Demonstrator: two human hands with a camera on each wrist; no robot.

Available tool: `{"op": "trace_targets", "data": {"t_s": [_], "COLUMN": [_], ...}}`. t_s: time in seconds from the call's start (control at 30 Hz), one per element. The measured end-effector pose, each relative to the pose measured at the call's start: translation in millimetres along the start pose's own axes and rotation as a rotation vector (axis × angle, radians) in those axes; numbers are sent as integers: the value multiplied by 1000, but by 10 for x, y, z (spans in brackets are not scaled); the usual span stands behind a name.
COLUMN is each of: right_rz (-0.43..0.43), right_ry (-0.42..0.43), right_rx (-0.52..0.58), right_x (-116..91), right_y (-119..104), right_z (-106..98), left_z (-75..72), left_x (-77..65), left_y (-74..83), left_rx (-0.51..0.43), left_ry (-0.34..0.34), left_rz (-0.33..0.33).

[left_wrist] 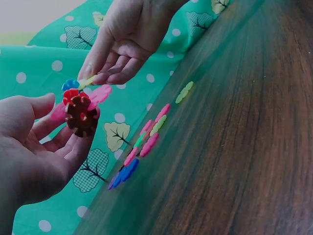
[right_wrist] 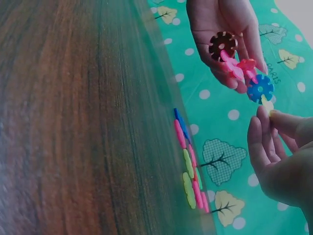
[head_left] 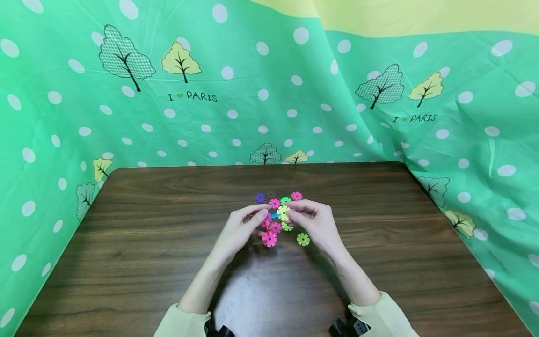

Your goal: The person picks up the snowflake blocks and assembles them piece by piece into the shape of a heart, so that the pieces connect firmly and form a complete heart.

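The left hand (head_left: 239,229), fingers curled, gripped a joined cluster (right_wrist: 234,67) of notched brown, pink, red and blue pieces above the counter (head_left: 126,262); the right hand (head_left: 319,222) pinched a yellow disc (head_left: 283,212) at the cluster's blue disc (right_wrist: 260,88).

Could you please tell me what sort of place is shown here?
Probably an indoor tabletop workspace, though the wider room is unseen: a dark wood-grain table, a green dotted cloth hanging behind it, and colourful notched discs on the tabletop.
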State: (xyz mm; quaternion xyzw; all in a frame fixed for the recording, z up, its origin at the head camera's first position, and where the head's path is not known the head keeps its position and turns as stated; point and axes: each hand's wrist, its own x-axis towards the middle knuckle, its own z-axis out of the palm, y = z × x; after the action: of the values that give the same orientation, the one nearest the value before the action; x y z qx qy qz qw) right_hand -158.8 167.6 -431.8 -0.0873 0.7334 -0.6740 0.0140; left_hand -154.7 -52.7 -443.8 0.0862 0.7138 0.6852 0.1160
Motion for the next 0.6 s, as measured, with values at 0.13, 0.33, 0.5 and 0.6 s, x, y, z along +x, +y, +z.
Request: {"op": "trace_targets", "data": {"t_s": [0.13, 0.33, 0.5, 0.6], "right_rz": [0, 4, -1, -18], "right_ry": [-28, -49, -60, -68], "right_rx": [-14, -65, -54, -82], "right_x": [-3, -21, -34, -32], "right_y": [-10, -30, -51, -53], "right_z": [23, 50, 43, 13], "left_z": [13, 19, 19, 17], "left_x": [-12, -17, 1, 12], "left_y": [-9, -5, -9, -8], "left_rx": [18, 79, 96, 77], "left_ry": [-45, -50, 16, 45], "left_rz": [-4, 29, 42, 43]}}
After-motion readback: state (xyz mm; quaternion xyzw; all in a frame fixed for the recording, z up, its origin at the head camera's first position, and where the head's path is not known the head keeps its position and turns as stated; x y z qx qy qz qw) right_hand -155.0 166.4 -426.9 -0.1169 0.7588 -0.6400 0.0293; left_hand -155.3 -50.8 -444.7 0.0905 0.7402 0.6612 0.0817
